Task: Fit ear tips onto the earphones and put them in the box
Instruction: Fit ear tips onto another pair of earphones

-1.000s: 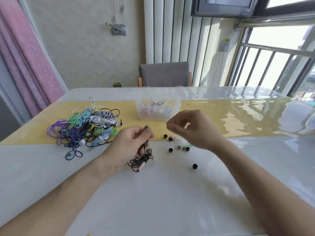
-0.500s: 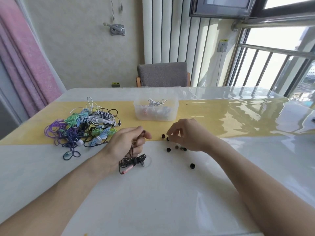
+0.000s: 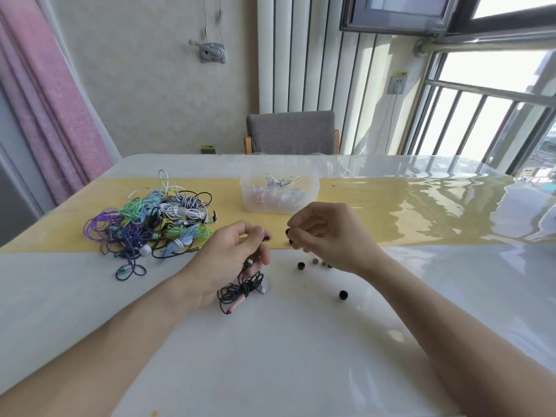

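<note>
Earphones (image 3: pixel 240 288) with a black cord hang in a loose bundle from the left hand (image 3: pixel 228 260), whose thumb and fingers pinch one earbud (image 3: pixel 266 238) so that it points toward the right hand (image 3: pixel 328 236). That hand pinches a small black ear tip (image 3: pixel 288 232) at its fingertips, just beside the earbud but apart from it; a second dark tip seems to sit lower in the same hand, though it is too small to be sure. The cord bundle's lower end rests on the white table (image 3: pixel 270 356). Loose ear tips (image 3: pixel 301 266) lie on the table nearer the person than the clear plastic box (image 3: pixel 279 191), one (image 3: pixel 343 294) apart from the rest. The box holds earphones already. Left of the box lies a heap of coloured earphones (image 3: pixel 150 218) on the yellow runner (image 3: pixel 391 206).
</note>
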`<state>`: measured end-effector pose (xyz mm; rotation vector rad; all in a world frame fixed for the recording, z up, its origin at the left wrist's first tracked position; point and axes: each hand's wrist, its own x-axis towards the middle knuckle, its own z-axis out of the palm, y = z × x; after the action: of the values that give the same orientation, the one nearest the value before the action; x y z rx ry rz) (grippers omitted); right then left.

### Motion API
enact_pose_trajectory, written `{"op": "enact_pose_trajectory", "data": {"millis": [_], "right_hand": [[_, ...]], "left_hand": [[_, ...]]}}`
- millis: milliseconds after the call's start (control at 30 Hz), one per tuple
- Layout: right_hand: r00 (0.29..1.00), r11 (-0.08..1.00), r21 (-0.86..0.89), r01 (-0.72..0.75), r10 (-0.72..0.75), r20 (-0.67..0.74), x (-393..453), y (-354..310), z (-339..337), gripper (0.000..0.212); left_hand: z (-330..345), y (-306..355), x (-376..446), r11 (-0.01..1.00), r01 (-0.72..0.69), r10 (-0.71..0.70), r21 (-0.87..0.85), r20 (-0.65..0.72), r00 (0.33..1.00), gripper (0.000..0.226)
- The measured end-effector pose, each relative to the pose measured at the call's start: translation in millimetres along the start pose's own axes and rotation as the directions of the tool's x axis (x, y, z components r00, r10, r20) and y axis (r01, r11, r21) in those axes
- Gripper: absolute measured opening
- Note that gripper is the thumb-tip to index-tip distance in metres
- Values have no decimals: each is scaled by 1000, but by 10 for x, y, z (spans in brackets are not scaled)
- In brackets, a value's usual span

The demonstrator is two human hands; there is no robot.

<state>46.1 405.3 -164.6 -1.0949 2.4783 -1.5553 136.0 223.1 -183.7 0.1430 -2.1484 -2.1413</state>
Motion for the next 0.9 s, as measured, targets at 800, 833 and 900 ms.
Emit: {"op": "enact_pose_trajectory", "data": {"millis": [800,833,900], "right_hand": [[998,919,395,16,-41,54,-116,-49,172,13],[997,919,395,19,-45,56,-116,-49,177,13],[997,917,397,22,-47,55,-109,-37,199,11]], "left_hand": [[39,-45,13,992,-78,76,-98,-27,997,13],[40,-44,12,992,-81,79,-98,-24,997,14],[51,-41,4,991,-89,89,-97,-9,996,17]]}}
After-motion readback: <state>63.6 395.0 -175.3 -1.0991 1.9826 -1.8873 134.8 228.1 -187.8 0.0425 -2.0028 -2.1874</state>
